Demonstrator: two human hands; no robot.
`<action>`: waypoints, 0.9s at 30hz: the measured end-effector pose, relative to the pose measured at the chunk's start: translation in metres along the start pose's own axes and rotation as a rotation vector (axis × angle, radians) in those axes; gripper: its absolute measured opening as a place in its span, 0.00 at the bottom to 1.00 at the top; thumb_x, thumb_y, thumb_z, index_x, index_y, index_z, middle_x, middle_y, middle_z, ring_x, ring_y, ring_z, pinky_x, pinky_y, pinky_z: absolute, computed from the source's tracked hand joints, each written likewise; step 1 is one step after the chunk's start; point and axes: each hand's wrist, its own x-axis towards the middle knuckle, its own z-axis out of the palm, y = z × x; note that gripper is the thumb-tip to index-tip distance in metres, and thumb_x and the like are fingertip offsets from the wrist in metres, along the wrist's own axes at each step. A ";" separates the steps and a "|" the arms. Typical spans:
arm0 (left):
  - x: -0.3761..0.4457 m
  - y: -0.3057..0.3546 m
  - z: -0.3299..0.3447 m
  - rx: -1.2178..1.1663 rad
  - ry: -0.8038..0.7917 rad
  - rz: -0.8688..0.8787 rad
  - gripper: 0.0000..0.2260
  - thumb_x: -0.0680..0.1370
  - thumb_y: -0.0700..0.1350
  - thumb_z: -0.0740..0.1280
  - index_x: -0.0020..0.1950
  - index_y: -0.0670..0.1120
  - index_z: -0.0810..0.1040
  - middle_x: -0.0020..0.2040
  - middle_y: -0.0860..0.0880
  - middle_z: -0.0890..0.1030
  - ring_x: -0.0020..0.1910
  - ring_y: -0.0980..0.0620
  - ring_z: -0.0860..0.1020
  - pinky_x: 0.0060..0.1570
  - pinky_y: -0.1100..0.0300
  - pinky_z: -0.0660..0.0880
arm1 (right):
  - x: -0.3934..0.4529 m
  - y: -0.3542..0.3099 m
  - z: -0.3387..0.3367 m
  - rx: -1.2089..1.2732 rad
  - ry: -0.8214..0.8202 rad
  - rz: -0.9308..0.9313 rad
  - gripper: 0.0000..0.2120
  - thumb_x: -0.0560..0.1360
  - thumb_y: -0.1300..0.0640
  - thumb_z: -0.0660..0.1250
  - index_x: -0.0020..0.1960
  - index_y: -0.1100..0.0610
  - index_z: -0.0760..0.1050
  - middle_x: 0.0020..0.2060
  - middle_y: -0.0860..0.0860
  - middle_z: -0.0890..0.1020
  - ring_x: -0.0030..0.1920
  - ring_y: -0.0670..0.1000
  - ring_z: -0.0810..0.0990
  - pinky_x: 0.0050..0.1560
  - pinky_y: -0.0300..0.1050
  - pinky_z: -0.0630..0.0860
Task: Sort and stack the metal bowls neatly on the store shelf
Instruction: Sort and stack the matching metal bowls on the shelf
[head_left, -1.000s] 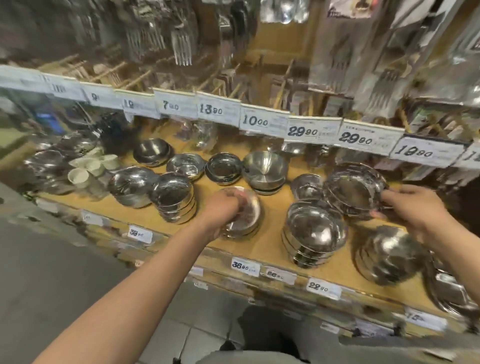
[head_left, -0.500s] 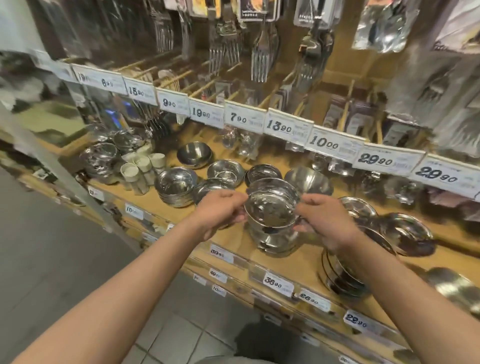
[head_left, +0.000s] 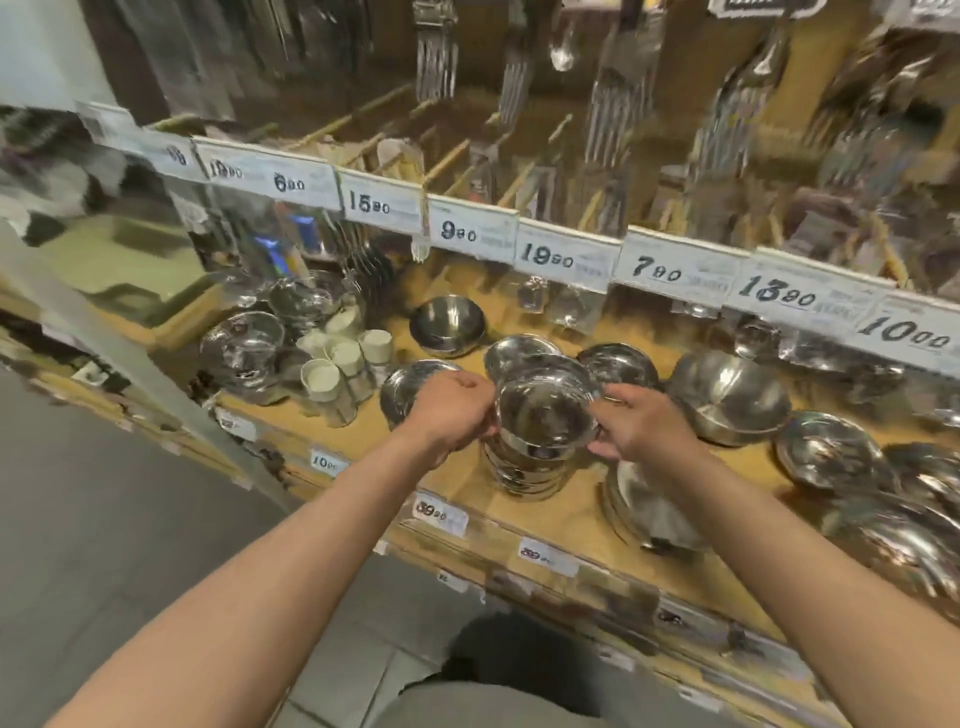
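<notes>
Gripping from both sides, the left hand (head_left: 453, 410) and right hand (head_left: 640, 428) are curled round the top bowl (head_left: 545, 415), which is seated on a stack of bowls (head_left: 524, 470) near the shelf (head_left: 571, 525) front edge. Stacking is judged under way. Squaring the rims is called for next. Loose bowls (head_left: 448, 323) are seen behind.

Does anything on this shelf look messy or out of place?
Yes. At the far right, shiny metal bowls lie tilted and overlapping instead of stacked. The stack of steel bowls between both hands looks straight.
</notes>
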 end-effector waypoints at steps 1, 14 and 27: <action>0.008 -0.002 -0.005 -0.001 -0.021 -0.003 0.05 0.79 0.38 0.65 0.45 0.41 0.80 0.37 0.38 0.79 0.31 0.49 0.79 0.48 0.46 0.80 | 0.003 0.002 0.006 -0.080 0.024 -0.017 0.08 0.78 0.61 0.68 0.56 0.55 0.81 0.38 0.45 0.83 0.32 0.41 0.81 0.30 0.32 0.74; 0.054 -0.027 -0.016 0.136 -0.141 -0.003 0.11 0.76 0.42 0.68 0.33 0.45 0.81 0.35 0.41 0.83 0.43 0.40 0.84 0.53 0.36 0.81 | 0.009 0.017 0.033 -0.203 0.228 -0.016 0.04 0.73 0.55 0.72 0.41 0.48 0.81 0.31 0.43 0.82 0.35 0.46 0.81 0.42 0.45 0.77; 0.061 -0.024 -0.017 0.221 -0.152 0.078 0.10 0.77 0.42 0.65 0.36 0.43 0.78 0.35 0.43 0.75 0.38 0.49 0.74 0.55 0.38 0.79 | 0.007 0.033 0.045 -0.068 0.283 0.052 0.03 0.72 0.58 0.74 0.46 0.54 0.82 0.37 0.50 0.87 0.37 0.50 0.86 0.47 0.56 0.84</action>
